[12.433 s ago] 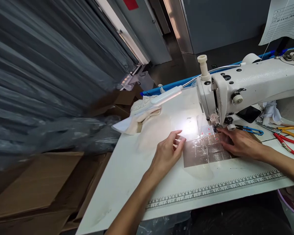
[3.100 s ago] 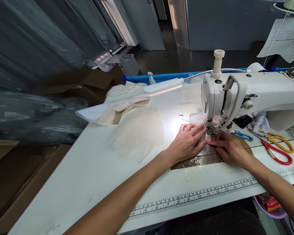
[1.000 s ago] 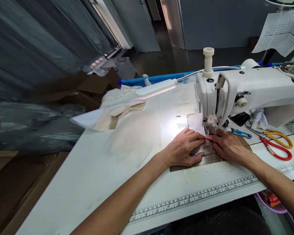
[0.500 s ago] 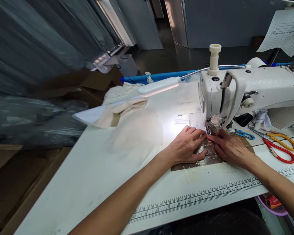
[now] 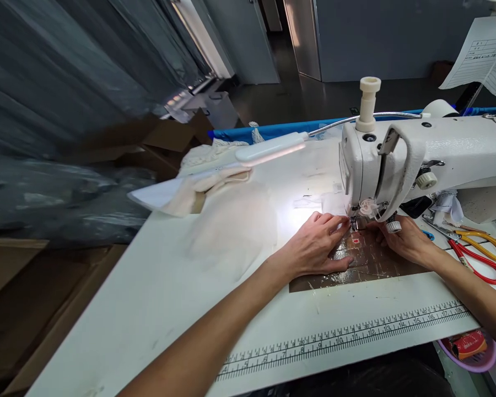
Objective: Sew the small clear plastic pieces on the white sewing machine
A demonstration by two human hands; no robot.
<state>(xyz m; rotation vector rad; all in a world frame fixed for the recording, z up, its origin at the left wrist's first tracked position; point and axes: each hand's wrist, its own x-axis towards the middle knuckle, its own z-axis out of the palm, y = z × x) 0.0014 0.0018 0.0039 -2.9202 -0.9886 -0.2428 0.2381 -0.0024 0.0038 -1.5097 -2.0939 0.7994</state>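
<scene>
A white sewing machine (image 5: 357, 157) stands on the right of the table, its presser foot (image 5: 354, 223) low over the shiny brown plate (image 5: 351, 270). To the left of the foot lies my left hand (image 5: 320, 245), palm down, fingers stretched to the foot and thumb held apart on the plate. A pale piece of cloth (image 5: 333, 203) shows just behind those fingertips. My right hand (image 5: 407, 242) is on the foot's right side, its fingers curled and partly hidden by the machine. What they pinch, if anything, I cannot make out.
Red-and-yellow-handled scissors (image 5: 479, 251) and a mostly covered blue snipper (image 5: 429, 235) lie right of my right hand. A lit lamp (image 5: 273, 149) hangs over the white table (image 5: 149, 309). Crumpled cream cloth (image 5: 186, 196) lies at the left edge. A purple basket (image 5: 479, 361) sits below.
My right hand has moved right, from in front of the presser foot to beside it, uncovering a small red mark on the plate. My left hand has stayed nearly still. The view has shifted slightly.
</scene>
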